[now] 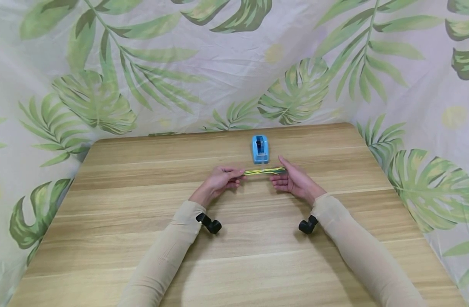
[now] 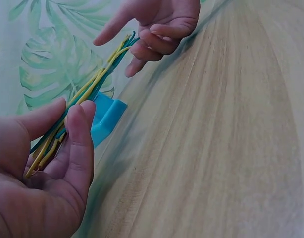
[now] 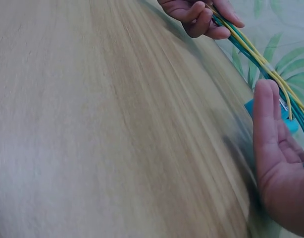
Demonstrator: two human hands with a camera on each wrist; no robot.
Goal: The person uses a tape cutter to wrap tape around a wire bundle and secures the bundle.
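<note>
A thin bundle of yellow and green wires [image 1: 257,172] stretches between the two hands, above the table. My left hand [image 1: 220,179] pinches its left end between thumb and fingers. Beside the other end, my right hand [image 1: 297,181] has its fingers extended and its thumb raised, and the wire ends reach toward its palm. In the right wrist view, the fingers [image 3: 266,119] of that hand stand nearly straight beside the wires [image 3: 261,59]. Just behind the bundle sits a blue tape dispenser [image 1: 253,151], with a pale strip of tape [image 1: 263,166] between its front and the wires.
The wood-grain table [image 1: 249,264] is backed by a hanging cloth [image 1: 226,68] printed with green leaves. Black wrist cameras [image 1: 210,223] are strapped to both beige sleeves [image 1: 169,251].
</note>
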